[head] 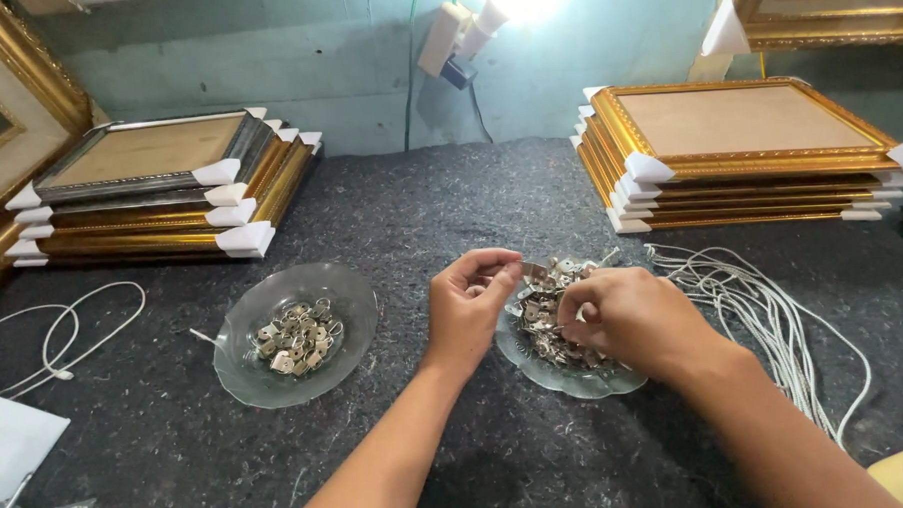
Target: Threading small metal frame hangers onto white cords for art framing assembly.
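Now left hand [470,295] pinching small metal hanger [533,270]; right hand [624,315] picking among hangers in glass dish [566,380].

Hands sorting metal hangers over a glass dish

The right hand [629,313] is reaching into the right glass dish [576,378] of metal hangers [546,321]; the left hand [470,303] is pinching one hanger just left of it; a second glass dish [245,371] is lying farther left; white cords [763,303] are trailing to its right.
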